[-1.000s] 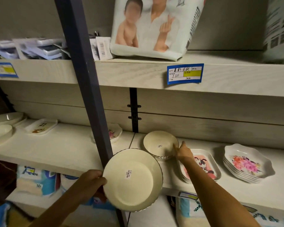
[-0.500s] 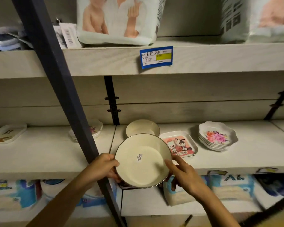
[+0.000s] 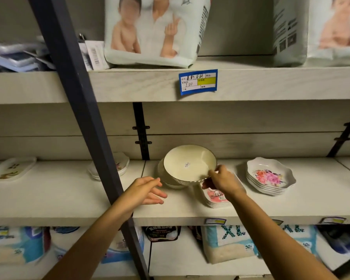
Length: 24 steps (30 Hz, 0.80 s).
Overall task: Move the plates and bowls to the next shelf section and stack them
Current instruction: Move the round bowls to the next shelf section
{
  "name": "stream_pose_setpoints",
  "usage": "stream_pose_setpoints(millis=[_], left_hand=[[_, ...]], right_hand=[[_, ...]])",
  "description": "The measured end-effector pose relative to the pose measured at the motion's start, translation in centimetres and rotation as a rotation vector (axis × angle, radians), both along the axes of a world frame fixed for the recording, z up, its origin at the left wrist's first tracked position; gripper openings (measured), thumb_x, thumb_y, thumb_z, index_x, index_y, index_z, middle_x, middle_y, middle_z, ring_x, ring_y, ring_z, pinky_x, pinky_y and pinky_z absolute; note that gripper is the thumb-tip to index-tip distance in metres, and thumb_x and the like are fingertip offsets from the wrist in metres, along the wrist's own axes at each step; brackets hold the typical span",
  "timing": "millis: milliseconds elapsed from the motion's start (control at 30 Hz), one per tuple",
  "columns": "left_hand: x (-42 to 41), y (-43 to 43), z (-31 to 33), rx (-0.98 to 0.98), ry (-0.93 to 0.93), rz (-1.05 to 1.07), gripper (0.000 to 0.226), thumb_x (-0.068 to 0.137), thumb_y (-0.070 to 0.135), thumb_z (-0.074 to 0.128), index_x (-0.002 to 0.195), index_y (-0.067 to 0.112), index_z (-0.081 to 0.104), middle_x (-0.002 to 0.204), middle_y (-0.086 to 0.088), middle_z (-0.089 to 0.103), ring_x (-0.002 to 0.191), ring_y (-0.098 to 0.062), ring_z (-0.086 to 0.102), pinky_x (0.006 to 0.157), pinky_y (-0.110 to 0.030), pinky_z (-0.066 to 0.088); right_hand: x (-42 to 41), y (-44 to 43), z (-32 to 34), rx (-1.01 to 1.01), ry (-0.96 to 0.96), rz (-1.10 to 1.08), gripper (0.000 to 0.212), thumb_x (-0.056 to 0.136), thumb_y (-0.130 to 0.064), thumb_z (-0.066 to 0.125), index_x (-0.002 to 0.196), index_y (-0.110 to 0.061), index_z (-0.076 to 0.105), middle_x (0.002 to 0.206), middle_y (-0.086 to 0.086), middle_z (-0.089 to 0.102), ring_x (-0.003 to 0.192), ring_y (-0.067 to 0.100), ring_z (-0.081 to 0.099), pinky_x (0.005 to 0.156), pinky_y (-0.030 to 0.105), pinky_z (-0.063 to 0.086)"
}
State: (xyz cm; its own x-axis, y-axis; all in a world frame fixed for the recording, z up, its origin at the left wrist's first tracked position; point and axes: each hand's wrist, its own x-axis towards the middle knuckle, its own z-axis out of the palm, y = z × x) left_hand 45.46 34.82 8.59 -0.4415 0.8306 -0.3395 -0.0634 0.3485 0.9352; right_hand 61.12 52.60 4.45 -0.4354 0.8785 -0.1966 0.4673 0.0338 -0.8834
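Observation:
A cream bowl (image 3: pixel 187 163) with a dark rim and a small sticker sits tilted on top of another cream bowl (image 3: pixel 163 175) on the right shelf section (image 3: pixel 291 207). My right hand (image 3: pixel 223 179) pinches its right rim. My left hand (image 3: pixel 144 190) hovers open just left of the bowls, touching nothing. Under my right hand lies a stack of square cartoon plates (image 3: pixel 215 198). Further right stands a stack of scalloped flower plates (image 3: pixel 270 175). On the left section a flower plate stack (image 3: pixel 121 164) is partly hidden by the post, and a rectangular plate (image 3: pixel 11 168) lies at far left.
A dark slanted metal post (image 3: pixel 85 110) crosses in front of the shelf between the two sections. The upper shelf carries diaper packs (image 3: pixel 156 31) and a blue price tag (image 3: pixel 198 81). Below are more packaged goods (image 3: pixel 228 245).
The bowl went from both hands in front of the shelf onto the other cream bowl. My left hand let go of it and opened; my right hand still holds its rim.

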Motion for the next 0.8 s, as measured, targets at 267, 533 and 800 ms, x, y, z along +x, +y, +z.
stream_pose_setpoints(millis=[267,533,800], left_hand=[[-1.8,1.0,0.0,-0.007,0.070,0.010,0.021,0.095,0.018,0.046,0.084,0.007,0.060,0.076,-0.012,0.070,0.071,-0.023,0.065,0.064,-0.023,0.057],[-2.8,1.0,-0.6,-0.005,0.025,0.026,0.017,0.093,0.012,0.049,0.081,0.006,0.060,0.065,-0.008,0.070,0.067,-0.023,0.064,0.060,-0.022,0.057],[-3.5,1.1,-1.4,0.006,0.000,0.024,0.016,0.092,0.013,0.051,0.082,0.006,0.061,0.065,-0.007,0.073,0.070,-0.023,0.066,0.061,-0.022,0.058]], right_hand=[[-6.5,3.4,-3.6,-0.060,-0.112,-0.082,0.035,0.093,-0.023,0.044,0.120,-0.001,0.047,0.123,0.023,0.058,0.112,0.039,0.056,0.097,0.044,0.046],[-8.5,3.0,-5.4,0.003,-0.299,-0.102,0.043,0.096,-0.034,0.041,0.120,-0.001,0.056,0.125,0.021,0.060,0.117,0.034,0.054,0.094,0.035,0.043],[-8.0,2.3,-5.7,0.102,-0.229,-0.086,0.063,0.089,-0.029,0.057,0.140,-0.009,0.025,0.127,0.022,0.058,0.118,0.036,0.054,0.096,0.040,0.044]])
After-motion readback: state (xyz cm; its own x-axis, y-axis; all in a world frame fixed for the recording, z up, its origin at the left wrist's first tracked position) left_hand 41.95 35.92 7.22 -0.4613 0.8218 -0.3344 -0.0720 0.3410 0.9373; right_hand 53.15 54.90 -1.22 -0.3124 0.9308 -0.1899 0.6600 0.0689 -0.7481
